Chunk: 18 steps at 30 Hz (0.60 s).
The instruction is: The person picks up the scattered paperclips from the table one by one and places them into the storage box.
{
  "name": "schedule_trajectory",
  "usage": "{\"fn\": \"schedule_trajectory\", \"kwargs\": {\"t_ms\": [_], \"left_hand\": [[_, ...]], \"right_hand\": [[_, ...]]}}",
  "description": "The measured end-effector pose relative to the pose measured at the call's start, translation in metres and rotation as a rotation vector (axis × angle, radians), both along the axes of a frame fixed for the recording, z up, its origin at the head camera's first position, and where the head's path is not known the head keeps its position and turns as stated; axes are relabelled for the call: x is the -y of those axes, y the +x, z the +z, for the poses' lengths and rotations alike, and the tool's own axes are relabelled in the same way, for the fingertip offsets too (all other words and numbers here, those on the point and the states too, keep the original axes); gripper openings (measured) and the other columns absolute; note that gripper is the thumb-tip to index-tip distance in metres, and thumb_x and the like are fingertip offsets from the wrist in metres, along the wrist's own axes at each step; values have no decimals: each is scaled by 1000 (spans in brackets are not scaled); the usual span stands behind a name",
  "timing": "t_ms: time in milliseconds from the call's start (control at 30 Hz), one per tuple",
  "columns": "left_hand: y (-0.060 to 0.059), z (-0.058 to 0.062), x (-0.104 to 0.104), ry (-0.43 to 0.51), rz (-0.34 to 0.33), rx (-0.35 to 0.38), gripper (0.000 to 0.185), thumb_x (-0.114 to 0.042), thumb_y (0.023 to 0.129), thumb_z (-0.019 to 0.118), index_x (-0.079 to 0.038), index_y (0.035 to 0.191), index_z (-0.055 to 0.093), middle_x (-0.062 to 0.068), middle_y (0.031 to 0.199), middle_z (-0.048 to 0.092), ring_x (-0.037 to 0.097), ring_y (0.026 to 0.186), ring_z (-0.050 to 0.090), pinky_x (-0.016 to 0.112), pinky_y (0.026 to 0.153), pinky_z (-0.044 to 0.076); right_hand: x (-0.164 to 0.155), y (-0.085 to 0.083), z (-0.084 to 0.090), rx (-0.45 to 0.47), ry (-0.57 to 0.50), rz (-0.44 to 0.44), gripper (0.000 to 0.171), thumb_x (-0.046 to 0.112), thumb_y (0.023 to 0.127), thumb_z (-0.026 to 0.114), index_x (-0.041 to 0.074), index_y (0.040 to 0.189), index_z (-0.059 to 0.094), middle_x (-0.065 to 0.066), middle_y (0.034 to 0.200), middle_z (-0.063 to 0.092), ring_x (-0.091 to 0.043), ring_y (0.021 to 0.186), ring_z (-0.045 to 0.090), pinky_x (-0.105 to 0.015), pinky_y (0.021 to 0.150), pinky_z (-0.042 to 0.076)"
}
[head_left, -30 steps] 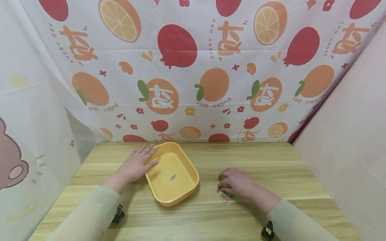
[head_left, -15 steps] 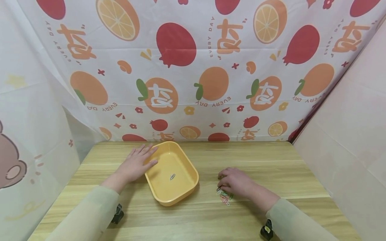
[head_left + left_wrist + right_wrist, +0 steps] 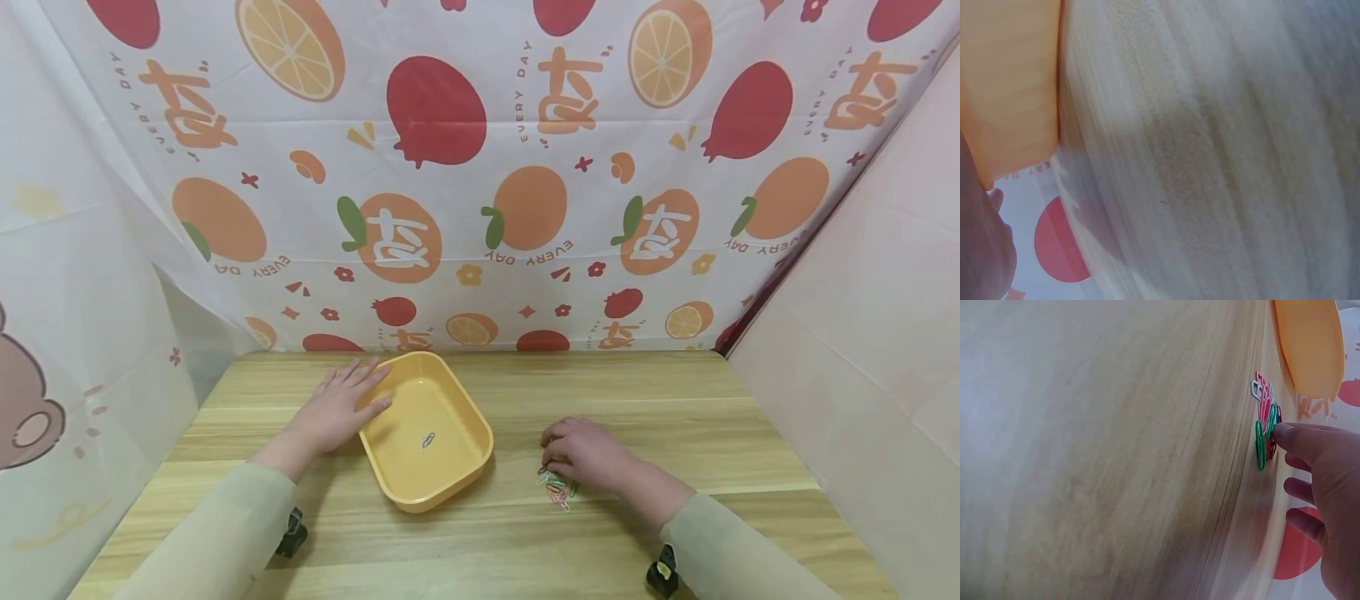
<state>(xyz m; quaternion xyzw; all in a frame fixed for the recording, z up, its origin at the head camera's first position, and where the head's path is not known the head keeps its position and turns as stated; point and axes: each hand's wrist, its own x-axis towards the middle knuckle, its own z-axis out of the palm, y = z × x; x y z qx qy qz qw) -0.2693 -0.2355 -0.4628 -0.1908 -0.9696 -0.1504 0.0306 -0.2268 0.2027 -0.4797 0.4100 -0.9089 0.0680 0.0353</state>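
A yellow plastic tray (image 3: 480,427) sits left of centre on the wooden table (image 3: 675,400), with one paper clip (image 3: 428,439) lying in it. My left hand (image 3: 341,408) rests flat against the tray's left rim with its fingers straight; the left wrist view shows only the tray wall (image 3: 1010,81) and a bit of that hand (image 3: 979,250). My right hand (image 3: 550,454) is curled over a small pile of coloured paper clips (image 3: 557,490) to the right of the tray. In the right wrist view one fingertip (image 3: 1280,432) touches the clips (image 3: 1264,419); a pinch is not visible.
A fruit-print cloth (image 3: 480,167) hangs along the table's far edge and left side, and a plain pink panel (image 3: 862,317) stands on the right. Black wrist mounts (image 3: 292,533) sit under both sleeves. Bare wood lies in front of the tray and to the far right.
Almost nothing has moved. Both hands stay where they were, and the view has shifted very slightly.
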Motion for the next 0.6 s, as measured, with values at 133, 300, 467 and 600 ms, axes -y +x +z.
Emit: {"fn": "schedule_trajectory", "kwargs": {"t_ms": [133, 300, 467, 600], "left_hand": [[0, 0, 0, 2, 1, 2, 68, -56, 101, 44, -22, 158, 29, 10, 164, 19, 42, 150, 9, 62, 118, 1], [0, 0, 0, 4, 0, -4, 68, -56, 101, 44, -22, 158, 29, 10, 164, 20, 42, 149, 10, 62, 118, 1], [0, 0, 0, 4, -2, -9, 68, -56, 101, 46, -22, 158, 30, 11, 164, 21, 42, 149, 11, 62, 118, 2], [0, 0, -1, 4, -1, -13, 68, -55, 101, 46, -22, 158, 30, 12, 163, 22, 43, 149, 11, 63, 118, 2]], "right_hand": [[0, -1, 0, 5, -8, -3, 4, 27, 91, 73, 26, 88, 76, 6, 114, 66, -16, 110, 60, -41, 98, 49], [-1, -2, 0, -8, -25, 6, 5, 23, 89, 75, 27, 86, 75, 6, 114, 67, -16, 109, 60, -41, 97, 50], [-3, -3, -2, -34, -49, 44, 5, 26, 90, 73, 24, 87, 77, 5, 113, 67, -16, 108, 60, -41, 95, 51], [-4, -4, -2, -53, -49, 59, 5, 28, 89, 75, 24, 89, 78, 6, 112, 67, -15, 108, 60, -40, 95, 51]]}}
